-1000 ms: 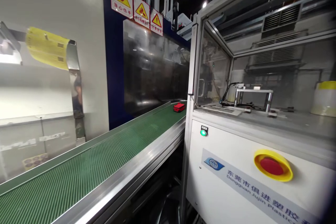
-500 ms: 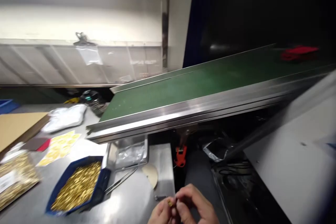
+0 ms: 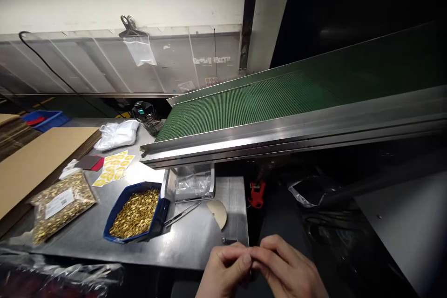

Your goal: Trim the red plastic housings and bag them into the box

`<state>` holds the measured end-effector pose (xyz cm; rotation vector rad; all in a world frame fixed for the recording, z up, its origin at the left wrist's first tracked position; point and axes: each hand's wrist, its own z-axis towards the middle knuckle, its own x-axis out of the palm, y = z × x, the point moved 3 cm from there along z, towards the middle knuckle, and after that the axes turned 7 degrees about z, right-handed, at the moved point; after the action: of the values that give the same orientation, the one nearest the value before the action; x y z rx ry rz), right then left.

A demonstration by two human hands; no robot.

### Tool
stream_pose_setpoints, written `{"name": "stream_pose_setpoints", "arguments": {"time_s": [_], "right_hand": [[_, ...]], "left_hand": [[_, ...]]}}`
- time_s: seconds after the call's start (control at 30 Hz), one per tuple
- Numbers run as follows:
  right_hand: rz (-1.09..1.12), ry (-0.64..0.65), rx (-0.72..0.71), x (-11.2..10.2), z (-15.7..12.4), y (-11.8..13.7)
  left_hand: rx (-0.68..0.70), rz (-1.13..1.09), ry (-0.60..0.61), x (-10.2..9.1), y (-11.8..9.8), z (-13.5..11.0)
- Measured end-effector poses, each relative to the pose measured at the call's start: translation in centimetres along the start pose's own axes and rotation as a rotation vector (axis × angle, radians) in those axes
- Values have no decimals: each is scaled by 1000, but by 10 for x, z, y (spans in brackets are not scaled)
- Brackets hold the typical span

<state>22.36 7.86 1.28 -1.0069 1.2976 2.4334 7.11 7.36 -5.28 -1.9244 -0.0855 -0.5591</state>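
Note:
My left hand [image 3: 226, 271] and my right hand [image 3: 287, 270] meet at the bottom centre, just off the near right corner of the steel table [image 3: 195, 242]. Both have their fingers pinched together, fingertip to fingertip. Whatever sits between them is hidden. A blue tray [image 3: 159, 216] heaped with small brass parts stands on the table to the left of my hands. Thin metal tweezers [image 3: 181, 214] lie beside the tray.
A green conveyor belt [image 3: 251, 102] with steel rails slopes over the table's back right. A clear bag of brass parts [image 3: 59, 205], yellow stickers [image 3: 113, 167], a white bag [image 3: 117, 134], cardboard [image 3: 35, 158] and a small clear box [image 3: 193, 182] lie on the table. A red tool [image 3: 257, 194] hangs below the belt.
The view swung from the machine cabinet and upper belt down to the table. My hands came into view pinched together and now sit slightly higher and larger in frame.

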Motion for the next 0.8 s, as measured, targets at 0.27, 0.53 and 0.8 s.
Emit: {"name": "stream_pose_setpoints", "arguments": {"time_s": [0.27, 0.53, 0.8], "right_hand": [[53, -32, 93, 4, -4, -4], [575, -273, 475, 27, -21, -18], [1251, -245, 653, 54, -35, -33]], "left_hand": [[-39, 7, -45, 4, 1, -3], [-255, -177, -42, 14, 10, -6], [101, 6, -265, 22, -4, -7]]}}
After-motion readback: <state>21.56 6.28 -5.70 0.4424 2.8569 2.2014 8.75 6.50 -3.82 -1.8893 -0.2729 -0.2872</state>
